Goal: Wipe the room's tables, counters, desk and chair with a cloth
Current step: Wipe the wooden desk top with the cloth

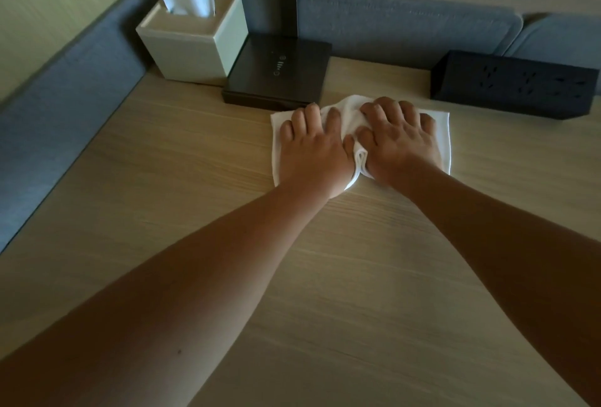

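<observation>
A white cloth (442,133) lies spread on the light wooden desk (195,211), near its far edge. My left hand (312,149) presses flat on the cloth's left half with fingers spread. My right hand (396,140) presses on the right half, also with fingers spread. Between the two hands the cloth is bunched into a fold. Both forearms reach in from the bottom of the view.
A black lamp base (276,74) with its post stands just beyond the cloth. A pale tissue box (195,42) sits at the back left, a black socket block (510,84) at the back right. Grey padded panels (65,97) border the desk's left and far sides.
</observation>
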